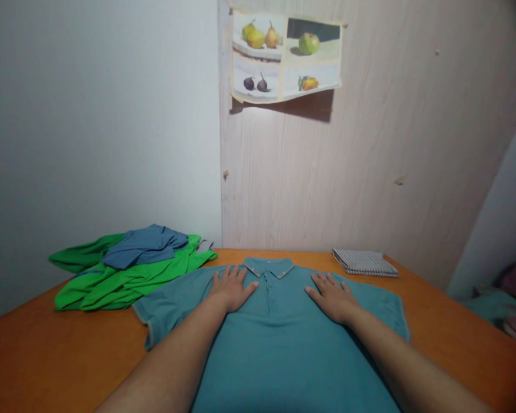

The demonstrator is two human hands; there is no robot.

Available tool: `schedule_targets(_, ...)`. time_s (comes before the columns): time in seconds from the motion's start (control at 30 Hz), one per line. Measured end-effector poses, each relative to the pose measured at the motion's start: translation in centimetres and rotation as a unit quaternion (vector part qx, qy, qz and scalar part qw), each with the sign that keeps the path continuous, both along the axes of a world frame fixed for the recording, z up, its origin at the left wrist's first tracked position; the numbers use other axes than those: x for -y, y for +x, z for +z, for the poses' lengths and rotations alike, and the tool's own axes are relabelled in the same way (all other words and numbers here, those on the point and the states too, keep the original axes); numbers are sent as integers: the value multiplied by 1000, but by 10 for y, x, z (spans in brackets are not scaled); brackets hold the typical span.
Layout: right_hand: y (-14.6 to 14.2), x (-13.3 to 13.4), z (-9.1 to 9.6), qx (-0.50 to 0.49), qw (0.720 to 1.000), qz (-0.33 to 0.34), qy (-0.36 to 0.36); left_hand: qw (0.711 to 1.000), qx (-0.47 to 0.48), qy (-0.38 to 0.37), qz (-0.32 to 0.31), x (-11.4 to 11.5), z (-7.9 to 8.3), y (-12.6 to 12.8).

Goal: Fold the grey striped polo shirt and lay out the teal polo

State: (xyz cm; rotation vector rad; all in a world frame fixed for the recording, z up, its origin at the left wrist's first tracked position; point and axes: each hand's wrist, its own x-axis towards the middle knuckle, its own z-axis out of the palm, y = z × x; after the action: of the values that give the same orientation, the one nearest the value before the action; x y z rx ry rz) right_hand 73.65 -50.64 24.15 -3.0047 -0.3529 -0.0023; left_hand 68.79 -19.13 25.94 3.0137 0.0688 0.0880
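A teal polo shirt (284, 361) lies spread front side up, its buttoned collar pointing away from me and both short sleeves out to the sides. My left hand (231, 289) rests flat on the shirt's chest, left of the collar, with the fingers apart. On the other side of the button placket, my right hand (333, 298) lies flat on the cloth, its fingers also spread. Neither hand grips anything. The left sleeve is somewhat wrinkled near its cuff. The shirt's lower hem is out of view.
The orange table (456, 355) bears a heap of bright green clothes (124, 287) with a blue-grey garment (148, 246) on top at left. A folded striped cloth (365, 263) lies back right. Behind stands a wall with a fruit poster (284, 60).
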Motion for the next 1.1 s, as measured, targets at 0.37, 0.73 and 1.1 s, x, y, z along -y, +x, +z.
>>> schedule_targets(0.37,0,-1,0,3,1000,2,7,992,111,38,-48,6,8,-20)
schedule_targets(0.73,-7,-4,1,80,997,20,-9,994,98,31,-45,3,12,-72)
schedule_targets(1.1,-9,-28,-1,-4,1000,21,14,1000,7,-2,-11,-5,0,-49)
